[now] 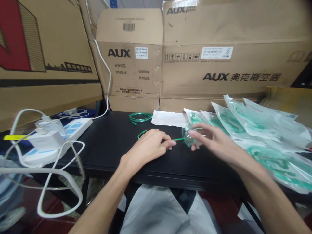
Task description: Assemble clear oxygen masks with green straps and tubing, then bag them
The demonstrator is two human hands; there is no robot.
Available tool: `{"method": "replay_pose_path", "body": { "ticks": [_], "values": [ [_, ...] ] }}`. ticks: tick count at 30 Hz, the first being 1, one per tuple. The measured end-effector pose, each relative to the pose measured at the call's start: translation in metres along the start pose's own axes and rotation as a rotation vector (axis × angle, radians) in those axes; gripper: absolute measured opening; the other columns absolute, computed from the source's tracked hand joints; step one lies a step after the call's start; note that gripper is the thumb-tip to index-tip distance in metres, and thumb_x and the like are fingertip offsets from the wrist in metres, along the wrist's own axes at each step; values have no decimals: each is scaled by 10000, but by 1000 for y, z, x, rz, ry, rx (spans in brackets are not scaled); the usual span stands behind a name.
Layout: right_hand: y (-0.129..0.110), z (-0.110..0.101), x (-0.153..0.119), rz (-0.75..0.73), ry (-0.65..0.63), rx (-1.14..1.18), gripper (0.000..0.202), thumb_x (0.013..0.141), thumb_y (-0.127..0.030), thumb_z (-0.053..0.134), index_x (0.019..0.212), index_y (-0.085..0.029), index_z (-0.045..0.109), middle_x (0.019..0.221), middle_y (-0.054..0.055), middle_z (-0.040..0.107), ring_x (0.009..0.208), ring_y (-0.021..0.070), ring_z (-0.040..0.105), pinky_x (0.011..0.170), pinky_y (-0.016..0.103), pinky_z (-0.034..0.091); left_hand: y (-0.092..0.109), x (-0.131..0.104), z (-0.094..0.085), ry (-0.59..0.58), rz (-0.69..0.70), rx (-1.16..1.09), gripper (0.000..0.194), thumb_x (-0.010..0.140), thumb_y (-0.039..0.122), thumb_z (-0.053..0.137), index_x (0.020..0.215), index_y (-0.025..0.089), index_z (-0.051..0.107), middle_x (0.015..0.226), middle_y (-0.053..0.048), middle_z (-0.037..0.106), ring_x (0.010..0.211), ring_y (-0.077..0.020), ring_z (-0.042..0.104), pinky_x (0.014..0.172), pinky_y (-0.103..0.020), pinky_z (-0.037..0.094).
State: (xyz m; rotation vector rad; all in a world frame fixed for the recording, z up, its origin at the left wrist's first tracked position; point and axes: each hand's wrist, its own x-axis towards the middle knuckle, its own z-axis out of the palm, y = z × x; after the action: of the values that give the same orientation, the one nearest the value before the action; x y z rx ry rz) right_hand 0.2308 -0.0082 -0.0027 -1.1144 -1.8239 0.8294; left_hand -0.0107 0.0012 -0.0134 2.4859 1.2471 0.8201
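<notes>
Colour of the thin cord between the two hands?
Green; the cord shows best in the head view.

Tabletop (pixel 109 139) gives room between power strip (pixel 79 124) and left hand (pixel 154 143); pouches (pixel 235 118) seemingly block rightward.

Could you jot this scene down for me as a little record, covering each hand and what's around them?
Left hand: pinching a thin green strand
Right hand: holding a clear plastic piece
Link: strand runs from left hand to clear plastic piece
Surface: black table
Beyond the hands: coiled green tube, flat white item
Picture's right: packets with green contents
Picture's left: white power strip, white cables
Back: cardboard marked AUX
</notes>
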Motion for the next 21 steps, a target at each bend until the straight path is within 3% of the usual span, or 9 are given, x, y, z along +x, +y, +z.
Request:
{"method": "replay_pose_path", "body": {
  "ticks": [4, 6, 8, 12, 16, 18, 21],
  "values": [
    [5, -33, -1, 79, 391, 54, 422, 804, -580, 744, 967, -198, 664, 835, 33, 683, 632, 174, 659, 707, 368, 563, -2, -1, -12, -1, -97, -85, 396, 958, 496, 537, 769, 248, 781, 854, -20, 771, 774, -212, 668, 687, -283, 415],
    [6, -39, -2, 86, 492, 92, 400, 806, -573, 747, 935, -201, 673, 855, 40, 673, 641, 167, 642, 668, 350, 556, 0, -3, -16, -25, -119, -91, 397, 953, 499, 538, 771, 245, 782, 864, -15, 770, 774, -207, 660, 683, -281, 417],
    [4, -37, -2, 91, 508, 118, 378, 801, -558, 759, 917, -208, 676, 837, 31, 662, 645, 168, 631, 644, 338, 549, 2, -4, -18, -53, -151, -74, 392, 949, 500, 540, 775, 246, 782, 842, -7, 763, 750, -200, 647, 671, -284, 413],
    [-4, -25, -4, 40, 368, 145, 342, 833, -552, 740, 920, -228, 675, 825, 5, 654, 689, 168, 644, 727, 336, 560, 2, -5, -21, -30, -156, -41, 393, 951, 525, 535, 851, 254, 801, 947, -21, 764, 835, -212, 656, 714, -293, 427],
    [-12, -9, -7, 8, 124, 57, 305, 879, -534, 703, 953, -241, 661, 834, 8, 700, 725, 193, 690, 797, 359, 548, 7, -4, -17, 67, -98, -16, 476, 917, 636, 560, 1159, 282, 768, 1156, -36, 737, 914, -229, 651, 780, -311, 442],
    [-14, 3, -7, -19, -4, 75, 276, 897, -503, 692, 975, -244, 635, 837, 9, 715, 753, 210, 714, 811, 369, 555, 12, -2, -12, 52, -56, -22, 452, 926, 629, 556, 1147, 297, 769, 1123, -21, 746, 909, -222, 652, 783, -307, 442],
    [-12, 17, -4, -65, -128, 138, 260, 907, -476, 682, 1003, -246, 607, 871, 16, 730, 802, 223, 723, 823, 383, 573, 17, -2, -4, 1, 10, 2, 334, 982, 486, 533, 989, 282, 798, 999, -16, 762, 924, -222, 657, 781, -300, 430]
  ]
}}
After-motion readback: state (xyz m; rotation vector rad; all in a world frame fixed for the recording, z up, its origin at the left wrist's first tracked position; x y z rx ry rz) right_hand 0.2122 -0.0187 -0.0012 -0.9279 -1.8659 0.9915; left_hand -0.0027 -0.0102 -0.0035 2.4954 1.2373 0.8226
